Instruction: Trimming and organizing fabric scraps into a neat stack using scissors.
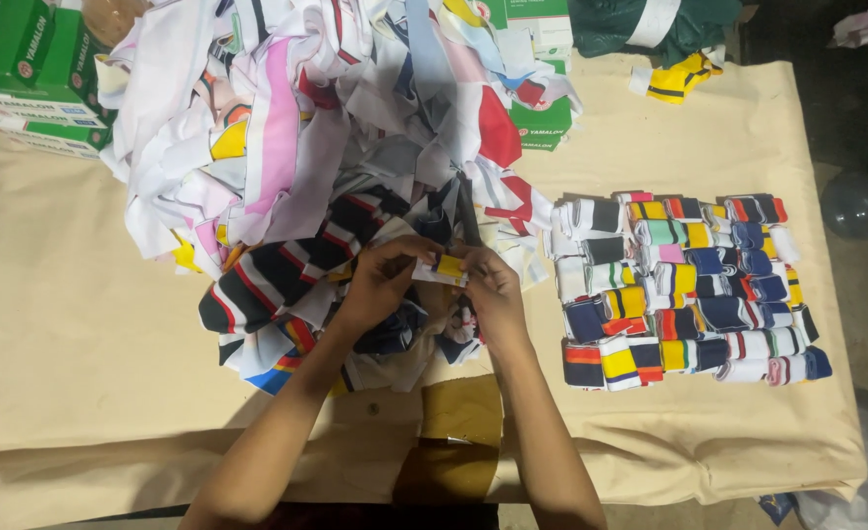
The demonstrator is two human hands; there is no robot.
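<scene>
Beige cloth-covered table [80, 324], heaped fabric pile [326, 128] behind, folded stack [684, 290] off right. Small white and yellow fabric strip [440, 269] pinched between left hand [380, 280] and right hand [488, 290], fingers closed on its ends. Probably light, soft, floppy; best gripped at both edges.

Left hand [383, 275] and right hand [488, 285] meet, fingers pinched.

My left hand [380, 278] and right hand [488, 285] pinch a small white-and-yellow striped fabric strip [441, 269] between their fingers [420, 257], before a loose pile of striped fabric pieces [326, 147], with folded strips in rows [684, 290] to the right on the cloth-covered desk [90, 334].
</scene>
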